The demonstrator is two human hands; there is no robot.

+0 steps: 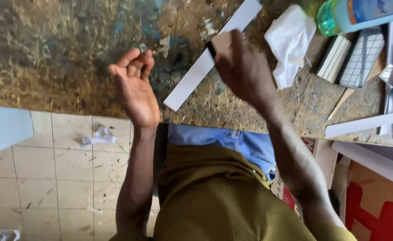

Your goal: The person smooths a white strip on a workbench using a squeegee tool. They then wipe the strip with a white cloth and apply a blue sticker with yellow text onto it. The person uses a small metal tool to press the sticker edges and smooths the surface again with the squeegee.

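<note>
Fingers of the left hand (136, 87) curl loosely inward, palm up and holding nothing, over the paint-stained worktable (62, 49). Just beside it lies a long white strip (205, 62), slanting across the tabletop. Right hand (241, 67) presses on that strip, its fingers closed narrowly around a small dark tool (211, 48); what kind cannot be told. Farther right sit a crumpled white cloth (288, 44) and a green bottle (339, 15).

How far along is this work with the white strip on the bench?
Paper scraps on the floor suggest earlier trimming. In hand: the right hand presses a dark-tipped tool onto the long white strip; the left hand hovers empty. More white strips wait at right.
</note>
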